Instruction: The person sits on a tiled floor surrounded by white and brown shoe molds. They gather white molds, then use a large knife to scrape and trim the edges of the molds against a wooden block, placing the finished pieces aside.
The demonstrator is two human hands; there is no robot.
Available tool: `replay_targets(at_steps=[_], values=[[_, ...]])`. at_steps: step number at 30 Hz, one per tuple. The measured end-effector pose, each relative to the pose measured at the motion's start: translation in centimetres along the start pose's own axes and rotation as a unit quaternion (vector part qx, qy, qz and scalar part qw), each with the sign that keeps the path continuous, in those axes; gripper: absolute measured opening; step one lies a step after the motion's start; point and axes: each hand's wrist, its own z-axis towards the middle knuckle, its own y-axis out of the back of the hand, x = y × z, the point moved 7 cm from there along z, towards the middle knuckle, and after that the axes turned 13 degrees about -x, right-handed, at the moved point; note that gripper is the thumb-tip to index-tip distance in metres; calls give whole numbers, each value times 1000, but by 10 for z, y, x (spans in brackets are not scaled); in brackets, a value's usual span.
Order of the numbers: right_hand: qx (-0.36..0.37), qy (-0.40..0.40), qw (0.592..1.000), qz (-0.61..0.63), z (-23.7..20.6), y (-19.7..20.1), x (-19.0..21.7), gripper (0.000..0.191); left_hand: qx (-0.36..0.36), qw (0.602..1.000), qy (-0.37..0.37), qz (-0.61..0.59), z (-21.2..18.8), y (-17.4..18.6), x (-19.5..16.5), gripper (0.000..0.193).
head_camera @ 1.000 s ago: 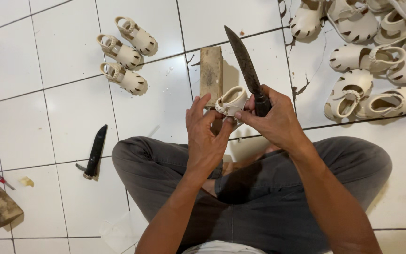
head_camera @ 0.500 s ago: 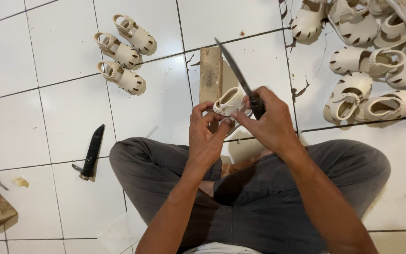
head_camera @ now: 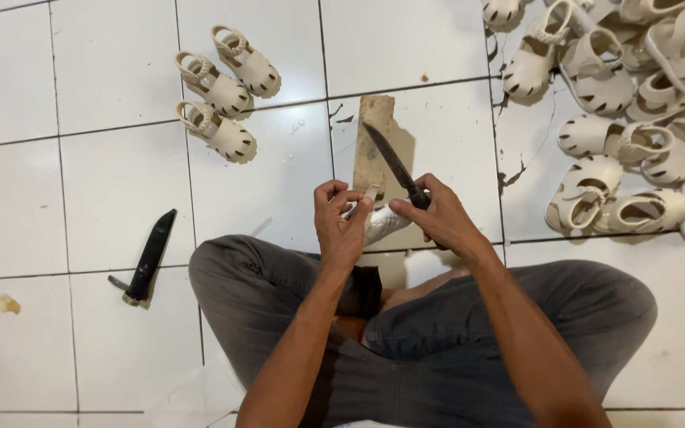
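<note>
Over my lap, my left hand (head_camera: pixel 341 226) is curled shut w/ fingers round a small cream sandal (head_camera: pixel 380 224). My right hand (head_camera: pixel 438 218), just beside it, is closed on the handle of a dark knife (head_camera: pixel 394 166), blade pointing up & away. Wooden block (head_camera: pixel 376 143) on the floor beyond both hands. Three sandals (head_camera: pixel 223 91) far left of left hand; sandal pile (head_camera: pixel 636 103) right of right hand; 2nd knife (head_camera: pixel 147 260) well left.

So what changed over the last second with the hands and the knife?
The right hand tipped the knife so its blade leans further left, and the left hand closed over the small cream sandal, hiding most of it. Both hands kept their grip. The wooden block, black sheath and three sandals lie unmoved.
</note>
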Motion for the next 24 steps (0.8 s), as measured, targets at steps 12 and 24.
replay_targets(at_steps=[12, 24], values=[[-40, -11, 992, 117, 25, -10, -21, 39, 3, 956, -171, 237, 18, -20, -17, 10], [-104, 216, 924, -296, -11, 29, 19, 34, 23, 985, 45, 166, 37, -7, 21, 53]])
